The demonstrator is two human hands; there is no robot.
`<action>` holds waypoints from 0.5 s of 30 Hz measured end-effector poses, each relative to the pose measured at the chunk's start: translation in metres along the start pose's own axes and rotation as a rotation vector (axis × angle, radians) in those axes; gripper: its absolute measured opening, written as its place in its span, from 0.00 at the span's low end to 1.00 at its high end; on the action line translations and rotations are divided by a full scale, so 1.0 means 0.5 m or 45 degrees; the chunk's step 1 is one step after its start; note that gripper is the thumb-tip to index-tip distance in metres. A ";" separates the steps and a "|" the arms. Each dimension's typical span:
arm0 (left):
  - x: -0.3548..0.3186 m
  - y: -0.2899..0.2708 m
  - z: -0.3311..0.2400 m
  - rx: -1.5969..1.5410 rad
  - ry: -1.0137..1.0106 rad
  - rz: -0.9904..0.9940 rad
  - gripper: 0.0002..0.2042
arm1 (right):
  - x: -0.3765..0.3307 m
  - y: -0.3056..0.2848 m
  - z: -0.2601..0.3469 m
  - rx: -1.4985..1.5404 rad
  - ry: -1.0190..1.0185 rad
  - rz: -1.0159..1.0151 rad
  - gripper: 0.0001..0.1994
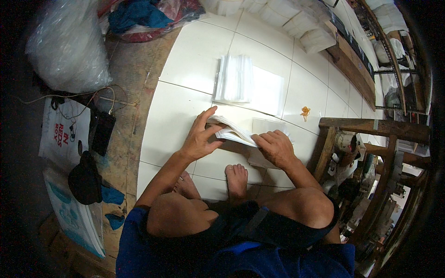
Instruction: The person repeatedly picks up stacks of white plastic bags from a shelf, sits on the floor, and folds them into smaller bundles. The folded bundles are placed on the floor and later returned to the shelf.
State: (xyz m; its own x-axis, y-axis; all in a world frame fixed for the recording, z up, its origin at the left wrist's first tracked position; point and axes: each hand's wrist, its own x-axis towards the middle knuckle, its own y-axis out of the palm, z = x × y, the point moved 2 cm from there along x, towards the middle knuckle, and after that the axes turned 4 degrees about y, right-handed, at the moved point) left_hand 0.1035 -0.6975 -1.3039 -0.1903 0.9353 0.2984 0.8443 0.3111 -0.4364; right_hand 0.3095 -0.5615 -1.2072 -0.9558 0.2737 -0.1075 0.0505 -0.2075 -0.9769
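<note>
My left hand curves round the left end of a bent stack of thin white plastic bags, its thumb and fingers on either side. My right hand pinches the right end of that stack. The layers bow apart in the middle, with a gap between them. Beyond my hands, a thicker pile of clear plastic bags lies on the tiles, and flat whitish sheets extend from its right side. A smaller flat pile of clear bags rests just past my right hand, partly hidden by it.
Orange rubber bands lie on the tiled floor. Wooden boards at left carry a large clear plastic bag, a black cap and a phone. Wrapped bundles line the back. A wooden frame stands close at right.
</note>
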 end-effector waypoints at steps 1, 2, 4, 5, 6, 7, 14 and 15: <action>0.002 0.003 -0.004 -0.012 -0.013 0.004 0.22 | 0.001 0.001 0.000 0.014 -0.008 -0.018 0.15; 0.003 0.003 -0.005 -0.019 -0.034 0.014 0.22 | 0.001 0.002 -0.001 0.029 -0.017 -0.035 0.15; 0.007 0.002 -0.005 -0.035 -0.077 0.034 0.21 | 0.001 0.005 -0.002 0.043 -0.026 -0.051 0.16; 0.008 0.002 -0.005 -0.032 -0.044 0.027 0.21 | 0.001 0.006 -0.002 0.044 -0.026 -0.049 0.16; 0.011 0.001 -0.003 -0.029 -0.009 0.020 0.20 | 0.002 0.005 -0.003 0.042 -0.027 -0.048 0.17; 0.013 0.001 -0.003 -0.026 0.027 0.012 0.20 | 0.002 0.002 -0.002 0.029 -0.016 -0.029 0.17; -0.009 0.015 0.018 -0.069 -0.082 -0.072 0.21 | 0.003 0.002 -0.001 0.015 0.052 0.020 0.20; -0.009 0.015 0.015 -0.102 -0.126 -0.099 0.21 | 0.004 0.002 -0.001 0.012 0.053 0.025 0.20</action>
State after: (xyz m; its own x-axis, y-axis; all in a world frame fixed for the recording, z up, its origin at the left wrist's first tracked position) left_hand 0.1069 -0.6982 -1.3151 -0.3018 0.9223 0.2415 0.8618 0.3722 -0.3446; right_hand 0.3079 -0.5608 -1.2086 -0.9418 0.3082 -0.1343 0.0660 -0.2223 -0.9728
